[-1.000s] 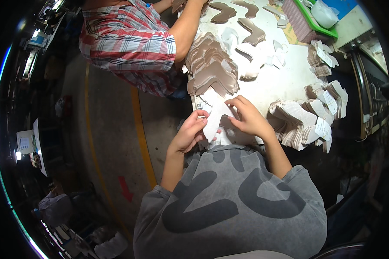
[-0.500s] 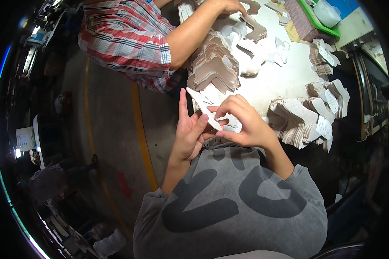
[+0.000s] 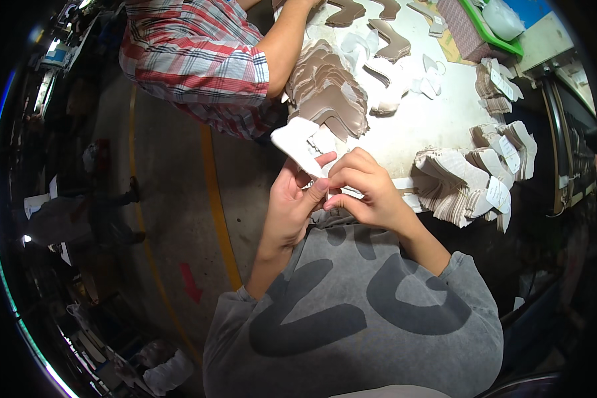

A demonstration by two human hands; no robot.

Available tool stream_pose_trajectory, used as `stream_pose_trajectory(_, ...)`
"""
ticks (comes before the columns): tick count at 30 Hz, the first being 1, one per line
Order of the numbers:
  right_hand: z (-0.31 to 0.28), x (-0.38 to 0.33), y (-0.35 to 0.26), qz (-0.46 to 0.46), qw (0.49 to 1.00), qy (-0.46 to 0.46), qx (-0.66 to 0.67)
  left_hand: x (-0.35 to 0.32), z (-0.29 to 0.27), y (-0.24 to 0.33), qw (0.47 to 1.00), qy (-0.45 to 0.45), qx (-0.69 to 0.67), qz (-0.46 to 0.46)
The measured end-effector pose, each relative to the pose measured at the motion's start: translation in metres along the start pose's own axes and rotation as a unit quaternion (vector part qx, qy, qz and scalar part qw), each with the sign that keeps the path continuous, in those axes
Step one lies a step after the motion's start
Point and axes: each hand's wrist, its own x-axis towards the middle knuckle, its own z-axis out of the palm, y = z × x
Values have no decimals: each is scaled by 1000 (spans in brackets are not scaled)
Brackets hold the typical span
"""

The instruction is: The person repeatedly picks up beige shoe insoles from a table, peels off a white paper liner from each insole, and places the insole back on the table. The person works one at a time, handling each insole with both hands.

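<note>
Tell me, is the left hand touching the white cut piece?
Touching: in the head view, the left hand fingers press against the white cut piece.

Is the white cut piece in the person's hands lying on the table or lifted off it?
Lifted. The white cut piece sits above the table edge, pinched by the left hand and right hand.

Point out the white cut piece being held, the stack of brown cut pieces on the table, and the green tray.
white flat cut piece (image 3: 297, 142), head view, on its broad upper face.
stack of brown cut pieces (image 3: 328, 99), head view, on the top piece.
green tray (image 3: 491, 40), head view, on its near rim.
</note>
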Motion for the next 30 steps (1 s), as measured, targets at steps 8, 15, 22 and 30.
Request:
stream_pose_trajectory(8, 4, -7, 4, 72, 996, -14, 55, -3, -5, -6, 999, -10, -32, -15)
stream_pose_trajectory(15, 7, -7, 5, 125, 967, 4, 223, -4, -10, -7, 999, -32, -2, -34)
stream_pose_trajectory(22, 7, -7, -8, 194, 944, 5, 267, -4, -8, 0, 997, -61, 26, -31)
stream_pose_trajectory(30, 0, -8, -15, 209, 942, 5, 264, -3, 6, 8, 997, -79, 13, -22)
